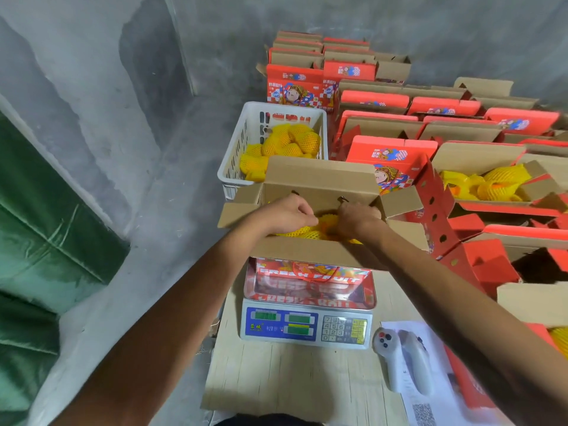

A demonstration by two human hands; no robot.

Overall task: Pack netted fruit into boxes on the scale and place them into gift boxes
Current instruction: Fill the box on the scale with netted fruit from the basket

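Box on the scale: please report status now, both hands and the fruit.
Left hand and right hand inside open box on scale, both on netted fruit. Exact grip unclear. Nothing in the way.

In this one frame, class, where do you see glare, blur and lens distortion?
Head view: glare and a mirrored print of the box show on the scale pan; its green readouts are too blurred to read; the far-right boxes smear; wide-angle bending curves the wall edges and stretches both forearms; light is dim and even, shadows soft.
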